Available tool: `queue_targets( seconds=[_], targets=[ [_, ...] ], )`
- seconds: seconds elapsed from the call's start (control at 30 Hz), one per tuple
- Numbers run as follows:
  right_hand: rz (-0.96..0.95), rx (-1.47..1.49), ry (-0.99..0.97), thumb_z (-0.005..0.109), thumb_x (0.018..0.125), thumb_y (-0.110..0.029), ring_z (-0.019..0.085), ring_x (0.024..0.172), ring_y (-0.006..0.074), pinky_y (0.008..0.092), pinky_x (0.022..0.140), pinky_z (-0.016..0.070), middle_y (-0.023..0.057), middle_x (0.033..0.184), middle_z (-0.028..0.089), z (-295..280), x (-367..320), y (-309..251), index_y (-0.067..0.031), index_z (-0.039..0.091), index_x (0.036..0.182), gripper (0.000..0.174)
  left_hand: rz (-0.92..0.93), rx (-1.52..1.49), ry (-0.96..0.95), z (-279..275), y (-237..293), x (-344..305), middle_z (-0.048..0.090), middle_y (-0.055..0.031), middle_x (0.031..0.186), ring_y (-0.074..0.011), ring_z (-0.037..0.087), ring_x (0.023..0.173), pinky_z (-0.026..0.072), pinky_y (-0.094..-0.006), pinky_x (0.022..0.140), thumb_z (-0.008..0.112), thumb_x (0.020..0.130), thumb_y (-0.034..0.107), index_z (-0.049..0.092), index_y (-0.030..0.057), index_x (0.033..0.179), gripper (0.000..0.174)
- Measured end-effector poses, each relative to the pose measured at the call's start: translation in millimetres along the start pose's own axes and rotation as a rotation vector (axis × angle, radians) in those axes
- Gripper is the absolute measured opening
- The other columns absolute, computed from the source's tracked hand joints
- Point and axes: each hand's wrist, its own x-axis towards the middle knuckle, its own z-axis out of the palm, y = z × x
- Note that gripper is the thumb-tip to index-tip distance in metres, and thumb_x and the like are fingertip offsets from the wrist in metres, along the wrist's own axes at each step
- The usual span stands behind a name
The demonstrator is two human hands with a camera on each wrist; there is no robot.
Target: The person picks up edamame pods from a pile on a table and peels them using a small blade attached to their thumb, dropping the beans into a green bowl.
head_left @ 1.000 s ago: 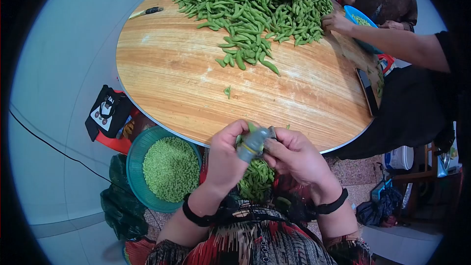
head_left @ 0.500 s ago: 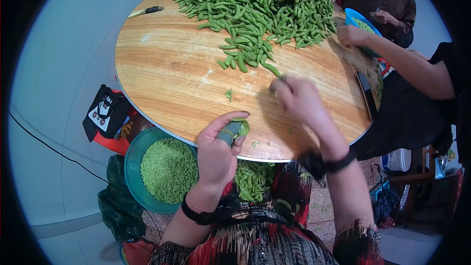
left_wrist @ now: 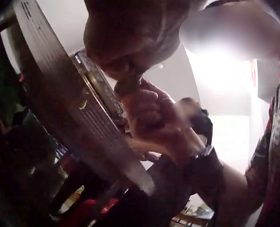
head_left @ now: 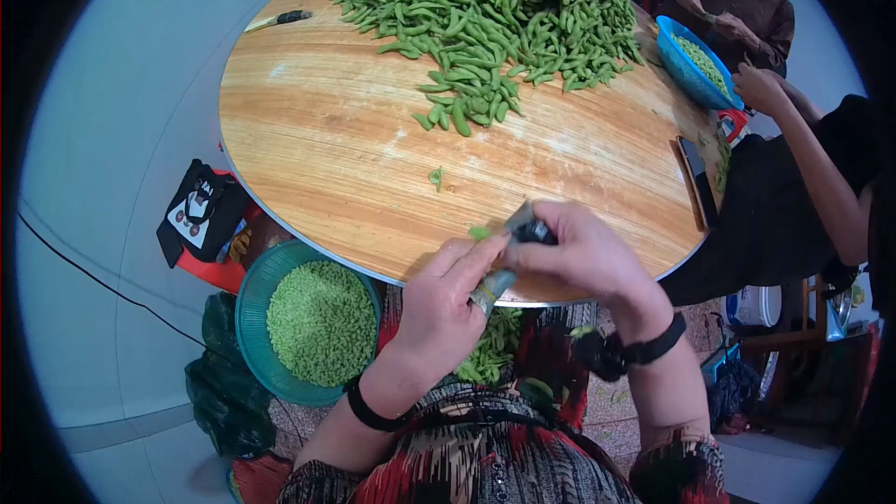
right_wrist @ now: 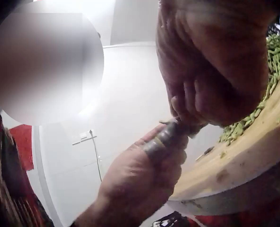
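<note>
Over the near table edge, my left hand point(head_left: 437, 308) and right hand point(head_left: 593, 252) meet at the fingertips. Between them is a green soybean pod point(head_left: 479, 233), one end poking out past my left fingers. My left hand grips it; a grey sleeve with a yellow band point(right_wrist: 156, 145) covers that thumb. The right hand's curled fingers pinch at the same spot, a dark grey wrap point(head_left: 532, 229) showing there. Fingers hide most of the pod. Farther back lies a large heap of soybean pods point(head_left: 495, 28). Below the hands sit opened green pods point(head_left: 487, 355).
Left of my lap, a teal basket point(head_left: 250, 355) holds shelled beans point(head_left: 322, 322). A phone point(head_left: 697, 182) lies at the table's right edge. Two people sit by a blue basin point(head_left: 686, 75) of beans. A dark-handled tool point(head_left: 280, 21) lies far left on the wooden table point(head_left: 317, 131).
My right hand reached to a pod at the heap's near edge, then came back to my left hand. That pod is gone from the table. The neighbour's arm moved to the basin.
</note>
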Motion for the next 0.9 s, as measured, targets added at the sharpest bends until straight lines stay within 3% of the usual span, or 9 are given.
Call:
queue_targets(
  seconds=[0.1,0.17,0.2,0.3,0.53,0.63,0.73,0.8,0.9],
  targets=[
    [0.069,0.138,0.004,0.059,0.088,-0.024,0.043,0.058,0.0037,0.0206,0.051,0.0357,-0.0039,0.065,0.051,10.9,-18.6,-1.9,-0.0012,0.059,0.087,0.023,0.019,-0.008,0.013,-1.3,-5.2,-0.7,0.062,-0.0107,0.083,-0.0226,0.061,0.074,0.0480,-0.0290,0.065,0.062,0.075,-0.003,0.064,0.0033,0.102,0.028],
    [0.034,0.181,0.039,0.053,0.091,-0.024,0.042,0.057,0.0038,0.0202,0.050,0.0343,-0.0042,0.065,0.048,20.2,-25.6,-3.3,-0.0024,0.057,0.086,0.023,-0.216,-0.499,0.050,1.0,-17.2,-0.2,0.065,-0.0057,0.082,-0.0139,0.059,0.068,0.0451,-0.0245,0.057,0.059,0.077,-0.005,0.064,0.0013,0.098,0.022],
    [-0.001,0.225,0.075,0.047,0.095,-0.024,0.040,0.056,0.0039,0.0198,0.049,0.0328,-0.0045,0.065,0.046,23.9,-28.7,-2.6,-0.0036,0.056,0.085,0.024,-0.476,-0.870,0.049,-2.2,-12.1,0.3,0.064,-0.0018,0.081,-0.0054,0.052,0.064,0.0375,-0.0194,0.051,0.055,0.081,-0.005,0.066,0.0002,0.093,0.017],
    [-0.008,0.275,-0.103,0.039,0.098,-0.024,0.040,0.057,0.0048,0.0193,0.050,0.0334,-0.0035,0.068,0.047,28.3,-33.6,7.4,-0.0051,0.054,0.084,0.028,-0.577,-1.163,0.043,-5.3,-7.5,-0.2,0.063,-0.0096,0.082,-0.0047,0.048,0.054,0.0305,-0.0145,0.043,0.056,0.082,-0.001,0.064,-0.0024,0.090,0.011],
    [0.062,0.429,-0.164,0.040,0.098,-0.022,0.038,0.053,0.0044,0.0191,0.047,0.0315,-0.0034,0.064,0.047,29.2,-36.8,10.0,-0.0060,0.052,0.080,0.026,-0.555,-1.022,0.058,0.5,-12.6,-4.4,0.062,-0.0045,0.079,-0.0036,0.047,0.056,0.0288,-0.0155,0.044,0.059,0.082,0.001,0.064,-0.0024,0.086,0.007],
    [0.084,0.448,-0.147,0.042,0.097,-0.022,0.038,0.052,0.0038,0.0181,0.046,0.0313,-0.0036,0.064,0.048,30.3,-37.9,9.3,-0.0064,0.049,0.078,0.026,-0.347,-0.686,0.083,4.5,-10.5,-5.4,0.061,-0.0046,0.079,-0.0035,0.047,0.056,0.0302,-0.0158,0.045,0.061,0.081,0.001,0.063,-0.0021,0.082,0.004],
    [0.103,0.390,-0.107,0.044,0.097,-0.023,0.039,0.051,0.0033,0.0173,0.046,0.0318,-0.0040,0.065,0.048,33.6,-39.8,7.1,-0.0067,0.048,0.076,0.027,-0.298,-0.776,0.062,3.6,-10.5,-7.1,0.060,-0.0041,0.080,-0.0029,0.047,0.058,0.0310,-0.0155,0.047,0.061,0.081,0.001,0.061,-0.0002,0.080,0.002],
    [0.128,0.440,-0.125,0.044,0.097,-0.023,0.039,0.051,0.0031,0.0170,0.046,0.0324,-0.0043,0.064,0.048,34.3,-39.7,6.5,-0.0070,0.048,0.076,0.026,-0.478,-1.171,-0.081,-4.3,-13.0,-5.2,0.060,-0.0044,0.082,-0.0027,0.047,0.059,0.0325,-0.0145,0.049,0.062,0.079,0.000,0.061,0.0012,0.083,0.004],
    [0.132,0.453,-0.122,0.045,0.096,-0.022,0.040,0.052,0.0031,0.0178,0.047,0.0335,-0.0043,0.063,0.048,34.3,-37.6,6.0,-0.0067,0.049,0.076,0.025,-0.461,-1.300,-0.211,-8.5,-19.1,-3.5,0.060,-0.0033,0.083,-0.0027,0.049,0.062,0.0359,-0.0148,0.051,0.062,0.079,-0.001,0.060,0.0024,0.090,0.011]
  ],
)
